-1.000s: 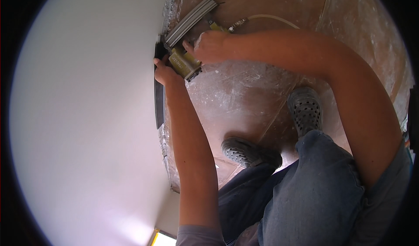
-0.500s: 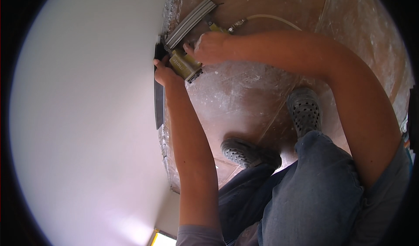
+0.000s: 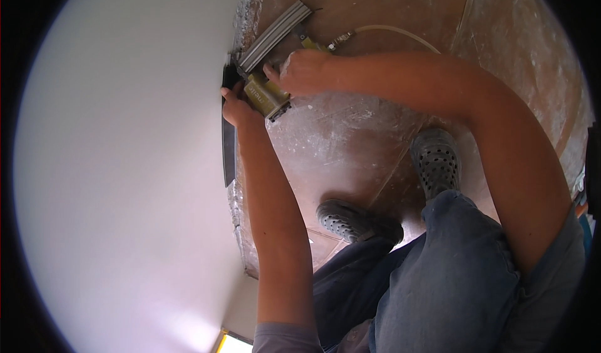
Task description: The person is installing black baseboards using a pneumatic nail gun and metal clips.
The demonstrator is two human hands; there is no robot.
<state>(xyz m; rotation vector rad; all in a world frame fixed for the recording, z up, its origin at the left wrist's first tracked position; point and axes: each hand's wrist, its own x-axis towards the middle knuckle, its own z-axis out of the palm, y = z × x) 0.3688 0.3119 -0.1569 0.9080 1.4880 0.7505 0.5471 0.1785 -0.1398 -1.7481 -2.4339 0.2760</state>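
Head: nailer (image 3: 264, 97) within right fingers (image 3: 272, 73)

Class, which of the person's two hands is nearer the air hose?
The right hand, gripping the yellow-green nail gun near where the air hose joins; the left hand is farther off, at the dark strip along the white wall.
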